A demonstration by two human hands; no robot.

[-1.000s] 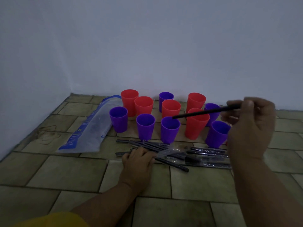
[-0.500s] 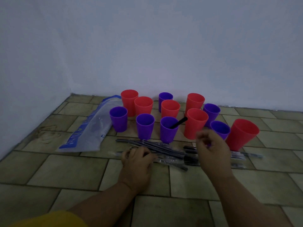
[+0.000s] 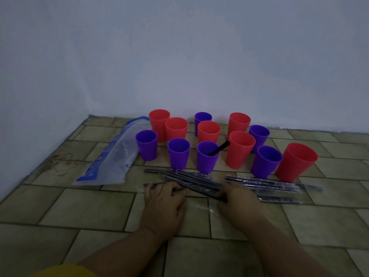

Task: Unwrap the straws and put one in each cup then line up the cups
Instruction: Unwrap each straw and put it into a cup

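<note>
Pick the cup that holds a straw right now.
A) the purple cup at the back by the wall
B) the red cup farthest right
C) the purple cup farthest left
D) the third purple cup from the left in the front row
D: a black straw leans out over the rim of the third purple cup in the front row; no other cup shows a straw.

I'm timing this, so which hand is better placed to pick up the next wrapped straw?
Likely the right hand: its fingers touch the near end of the wrapped straws. The left hand lies flat on their left end.
</note>
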